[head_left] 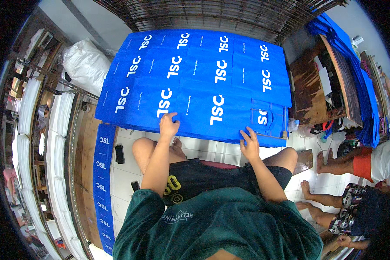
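Observation:
Blue sheets (190, 113) with white printed lettering lie in overlapping rows over the low surface before me. My left hand (169, 125) rests at the near edge of the front row, fingertips on the blue material and the index finger stretched to the right. At the same edge, farther right, my right hand (250, 144) touches the sheets with its fingers apart. Just beyond it, on the front right corner, lies a thin see-through rectangular frame (279, 118) with a curved outline inside. Neither hand visibly lifts anything.
A rack of white stacks (58, 143) runs along the left, beside a strip of blue sheets (100, 182). A phone (120, 154) lies on the tiled floor. Wire racks (212, 17) stand behind. At right are a wooden cabinet (310, 86) and other people's legs (329, 199).

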Motion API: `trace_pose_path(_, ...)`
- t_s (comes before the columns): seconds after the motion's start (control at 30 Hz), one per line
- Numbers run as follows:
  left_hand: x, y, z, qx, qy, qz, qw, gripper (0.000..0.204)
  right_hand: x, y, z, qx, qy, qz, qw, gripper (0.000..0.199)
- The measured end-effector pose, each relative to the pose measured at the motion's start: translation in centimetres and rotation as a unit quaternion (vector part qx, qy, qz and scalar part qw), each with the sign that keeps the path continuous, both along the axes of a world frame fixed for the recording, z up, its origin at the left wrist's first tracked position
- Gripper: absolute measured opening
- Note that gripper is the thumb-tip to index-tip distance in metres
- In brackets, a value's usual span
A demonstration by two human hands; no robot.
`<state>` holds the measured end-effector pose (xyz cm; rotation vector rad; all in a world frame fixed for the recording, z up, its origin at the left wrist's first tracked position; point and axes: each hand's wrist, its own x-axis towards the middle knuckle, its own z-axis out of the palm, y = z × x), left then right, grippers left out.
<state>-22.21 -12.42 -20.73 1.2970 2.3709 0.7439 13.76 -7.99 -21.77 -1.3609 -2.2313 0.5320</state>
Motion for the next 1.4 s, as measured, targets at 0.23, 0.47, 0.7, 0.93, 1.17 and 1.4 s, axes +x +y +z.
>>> trace_pose_path(0.23, 1.5, 0.0, 3.3, -0.051, 0.081, 0.01, 0.995, 0.03, 0.7, 0.0, 3.2, 0.056, -0.064, 0.024, 0.996, 0.053)
trace_pose_path(0.47, 1.9, -1.7, 8.5, -0.044, 0.062, -0.042, 0.996, 0.034, 9.5, -1.6, 8.0, -0.07, -0.046, -0.095, 0.992, 0.051)
trace_pose_path(0.7, 5.8, -2.0, 13.0, -0.227, -0.057, -0.181, 0.955, 0.064, 12.0, -1.6, 11.9, -0.123, -0.001, -0.193, 0.974, 0.045)
trace_pose_path(0.93, 7.7, -0.2, 20.2, -0.256, -0.08, -0.363, 0.893, 0.085, 9.6, -3.4, 21.7, -0.175, 0.053, -0.276, 0.944, 0.046)
trace_pose_path(1.17, 6.3, 4.1, 23.5, -0.255, -0.187, -0.384, 0.867, 0.084, 12.3, -3.7, 31.3, -0.099, 0.051, -0.363, 0.925, 0.041)
trace_pose_path(1.4, 0.9, 3.9, 12.6, -0.314, -0.111, -0.413, 0.848, 0.074, 16.9, -7.1, 28.8, -0.135, 0.2, -0.435, 0.867, 0.042)
